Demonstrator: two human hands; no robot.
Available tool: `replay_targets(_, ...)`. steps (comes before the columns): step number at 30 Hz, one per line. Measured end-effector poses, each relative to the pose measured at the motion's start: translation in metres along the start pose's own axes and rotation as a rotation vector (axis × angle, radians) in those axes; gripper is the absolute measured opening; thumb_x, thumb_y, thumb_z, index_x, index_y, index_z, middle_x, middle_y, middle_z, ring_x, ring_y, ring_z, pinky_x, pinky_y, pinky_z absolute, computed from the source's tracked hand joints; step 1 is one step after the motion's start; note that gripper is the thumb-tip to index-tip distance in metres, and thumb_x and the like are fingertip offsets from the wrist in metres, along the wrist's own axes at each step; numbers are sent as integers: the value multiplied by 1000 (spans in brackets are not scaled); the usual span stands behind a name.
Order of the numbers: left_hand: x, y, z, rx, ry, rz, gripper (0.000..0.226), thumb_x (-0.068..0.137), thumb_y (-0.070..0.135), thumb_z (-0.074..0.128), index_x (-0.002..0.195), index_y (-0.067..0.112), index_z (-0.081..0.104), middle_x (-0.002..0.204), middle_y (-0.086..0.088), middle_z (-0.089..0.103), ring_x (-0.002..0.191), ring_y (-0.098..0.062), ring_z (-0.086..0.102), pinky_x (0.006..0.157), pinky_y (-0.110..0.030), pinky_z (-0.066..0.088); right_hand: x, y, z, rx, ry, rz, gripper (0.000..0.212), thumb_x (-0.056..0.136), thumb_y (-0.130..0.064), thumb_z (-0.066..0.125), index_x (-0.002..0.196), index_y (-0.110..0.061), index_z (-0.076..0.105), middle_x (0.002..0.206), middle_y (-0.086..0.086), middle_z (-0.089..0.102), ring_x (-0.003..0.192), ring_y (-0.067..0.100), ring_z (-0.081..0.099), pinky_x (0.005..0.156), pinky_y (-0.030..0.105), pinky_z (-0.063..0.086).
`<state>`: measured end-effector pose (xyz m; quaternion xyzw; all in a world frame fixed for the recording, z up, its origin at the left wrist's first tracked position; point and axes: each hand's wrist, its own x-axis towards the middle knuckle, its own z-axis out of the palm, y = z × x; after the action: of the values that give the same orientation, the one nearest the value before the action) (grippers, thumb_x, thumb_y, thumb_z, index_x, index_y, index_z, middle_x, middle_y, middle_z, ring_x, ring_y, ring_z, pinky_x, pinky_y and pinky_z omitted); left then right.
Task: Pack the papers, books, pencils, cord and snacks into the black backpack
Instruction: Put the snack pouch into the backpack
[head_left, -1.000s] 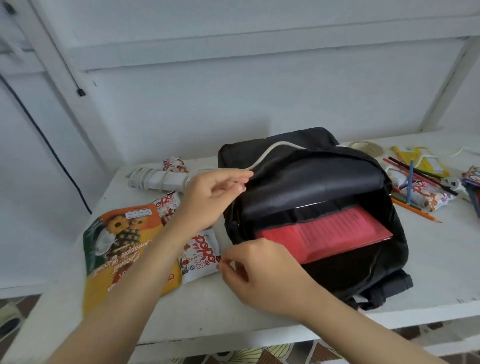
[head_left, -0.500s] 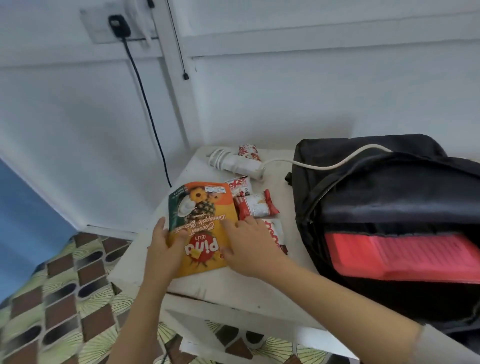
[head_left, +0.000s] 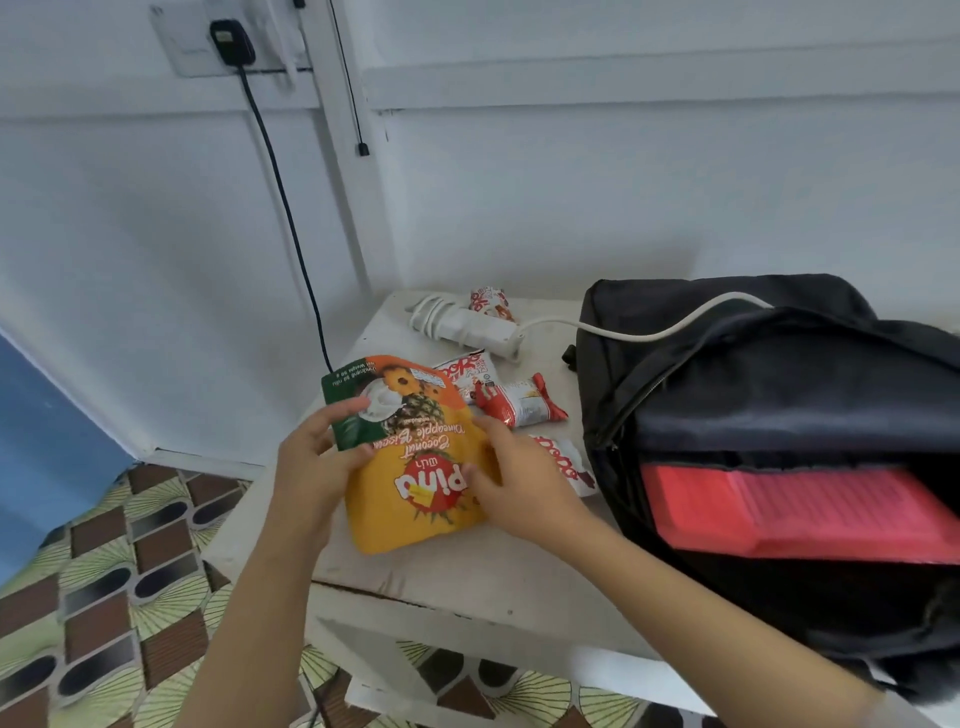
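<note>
**Pouch in both grips, bag mouth to the right**

- Surface (head_left: 467, 566): white, carries everything below.
- Backpack (head_left: 753, 395): black, on the right, main compartment unzipped and gaping toward the camera. A red book (head_left: 810, 514) is already in it, lying flat with its near edge sticking out of the mouth.
- Pouch (head_left: 415, 467): orange and green biscuit bag, left of the backpack and apart from it. Its long axis runs away from the person, leaning slightly left. The label is inverted from here: "Pina" in a red disc and "Coconut Pineapple Bisc…". The small white print at the far edge is too fine to read.
- Left grip (head_left: 311, 457) pinches the pouch's left edge, right grip (head_left: 519, 483) its right edge. Both are closed on it.
- Key relation: the mouth lies right of the pouch and the right grip is nearer, so the likely move is a sideways carry, then in above the book.
- Cord (head_left: 457, 327): white, coiled at the back, with its tail draped over the backpack's top. Not packed.
- Snack bars (head_left: 519, 405): red and white, still out beside the pouch, lettering only partly legible.
</note>
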<state>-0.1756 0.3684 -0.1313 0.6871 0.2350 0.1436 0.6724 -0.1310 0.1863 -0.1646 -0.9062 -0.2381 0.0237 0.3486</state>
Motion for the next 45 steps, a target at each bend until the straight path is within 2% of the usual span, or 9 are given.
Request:
replay_targets(5,-9,36,-7,-169,-29,50,41,81,-11,58,93,27,66,95,1,67,74,-20,64,45,-23,53,-4,-5,-11,475,58,129,50,95,-34,50,141,-29,30,130,-4,52,118,12,51,95,31,48)
replay_targets(8,-13,53,-10,-234,-97,123,36,85,-3,56,97,30,65,85,10,72,67,-14,69,45,-23,53,-6,-18,-32,948,-14,166,51,96,-27,50,138,-37,22,116,-8,58,99,6,63,75,18,54)
replay_targets(12,-20,64,5,-345,-183,221,38,89,0,50,98,33,67,95,11,72,78,-12,70,54,-26,57,-12,-29,-62,1286,-44,97,61,93,-19,56,137,-47,23,106,-10,70,95,24,68,75,35,58)
replay_targets(17,-27,64,36,-464,-331,205,48,88,-8,41,101,31,66,109,7,68,91,-14,68,59,-28,57,-25,-30,-99,1241,36,-89,79,86,9,56,135,-49,34,128,16,56,100,41,64,79,56,54)
replay_targets(21,-32,68,65,-397,-515,126,43,81,3,54,114,31,63,108,10,69,92,-17,69,59,-31,57,-44,-11,-124,1129,92,-120,73,84,13,55,133,-39,43,131,15,51,101,37,64,75,48,57)
replay_targets(27,-50,69,129,-526,-532,110,49,70,-2,61,108,28,65,106,4,70,97,-19,67,66,-34,58,-91,15,-128,1469,414,-87,60,81,-16,53,136,-37,41,127,2,60,102,26,64,76,36,55)
replay_targets(34,-90,63,197,-545,-641,202,45,84,-6,59,115,28,61,120,0,61,107,-16,62,76,-37,57,-118,18,-125,1290,807,-65,78,82,-25,70,138,-55,24,142,-4,44,123,22,54,96,47,48)
replay_targets(41,-122,37,225,-454,-875,644,72,92,10,53,142,18,2,147,1,22,134,-11,34,104,-36,41,-138,39,-150,1268,1050,167,70,79,3,62,128,-45,48,121,-6,59,98,16,68,72,35,56)
replay_targets(45,-105,-5,224,-161,-1048,1190,81,86,15,60,134,6,-4,148,-27,8,136,-40,25,106,-50,35,-150,48,-161,1329,1107,227,68,77,1,62,126,-45,50,121,-6,58,95,18,68,64,33,57)
